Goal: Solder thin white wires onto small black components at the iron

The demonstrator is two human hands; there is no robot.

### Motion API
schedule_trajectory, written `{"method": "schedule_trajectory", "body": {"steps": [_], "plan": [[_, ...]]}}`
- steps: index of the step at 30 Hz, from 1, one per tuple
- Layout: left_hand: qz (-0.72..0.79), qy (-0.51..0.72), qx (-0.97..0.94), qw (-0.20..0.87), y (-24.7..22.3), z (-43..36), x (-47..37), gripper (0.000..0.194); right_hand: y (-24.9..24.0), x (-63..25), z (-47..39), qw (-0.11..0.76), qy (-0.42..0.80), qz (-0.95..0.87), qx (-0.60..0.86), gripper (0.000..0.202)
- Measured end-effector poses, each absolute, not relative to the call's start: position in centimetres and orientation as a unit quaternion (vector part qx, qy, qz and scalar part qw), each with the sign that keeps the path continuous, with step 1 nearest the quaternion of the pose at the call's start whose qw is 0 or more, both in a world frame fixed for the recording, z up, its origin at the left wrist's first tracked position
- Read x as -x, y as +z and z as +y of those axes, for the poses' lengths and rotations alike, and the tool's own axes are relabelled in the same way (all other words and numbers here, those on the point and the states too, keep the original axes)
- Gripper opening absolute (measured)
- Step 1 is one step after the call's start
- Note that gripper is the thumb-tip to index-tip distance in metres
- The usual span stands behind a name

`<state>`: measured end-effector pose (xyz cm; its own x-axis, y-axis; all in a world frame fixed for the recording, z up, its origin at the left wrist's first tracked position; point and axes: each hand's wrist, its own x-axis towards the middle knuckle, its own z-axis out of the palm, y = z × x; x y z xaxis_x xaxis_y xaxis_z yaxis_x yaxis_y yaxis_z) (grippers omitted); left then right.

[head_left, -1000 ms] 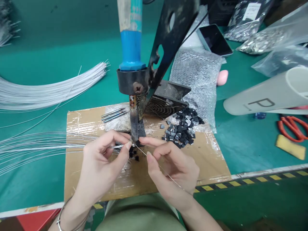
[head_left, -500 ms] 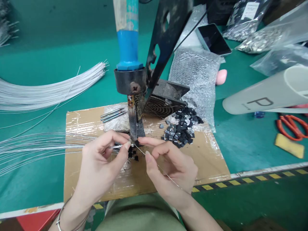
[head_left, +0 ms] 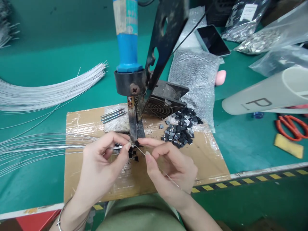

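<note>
A soldering iron (head_left: 127,53) with a blue handle is fixed upright in a black stand (head_left: 166,41), its flat tip pointing down between my hands. My left hand (head_left: 103,163) pinches a thin white wire (head_left: 77,147) between thumb and forefinger, with its end right at the tip. My right hand (head_left: 172,166) holds a thin strand of solder wire (head_left: 168,176) between thumb and fingers, and the strand runs up to the tip. My right forefinger reaches beside the tip, near a small black part mostly hidden there. Several wires with black ends (head_left: 136,158) lie under my fingers.
Cardboard (head_left: 79,179) covers the work area. Small black parts (head_left: 179,131) are heaped by a fan (head_left: 163,104). A white wire bundle (head_left: 48,93) lies left. Bubble wrap (head_left: 192,73), a phone (head_left: 213,40), a white cup (head_left: 255,96) and red-handled scissors (head_left: 291,126) are right.
Both hands keep almost the same pose at the iron tip. The view has shifted very slightly; nothing is visibly taken up or let go.
</note>
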<state>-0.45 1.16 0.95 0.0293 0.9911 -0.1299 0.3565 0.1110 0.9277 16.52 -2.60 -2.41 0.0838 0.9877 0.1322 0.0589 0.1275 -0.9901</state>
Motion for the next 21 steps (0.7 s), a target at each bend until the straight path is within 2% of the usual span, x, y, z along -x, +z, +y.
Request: {"method": "schedule_trajectory", "body": {"steps": [21], "plan": [[0.589, 0.360, -0.559, 0.460, 0.92, 1.18, 0.47, 0.011, -2.50, -16.19, -2.45, 0.548, 0.417, -0.516, 0.509, 0.020]]}}
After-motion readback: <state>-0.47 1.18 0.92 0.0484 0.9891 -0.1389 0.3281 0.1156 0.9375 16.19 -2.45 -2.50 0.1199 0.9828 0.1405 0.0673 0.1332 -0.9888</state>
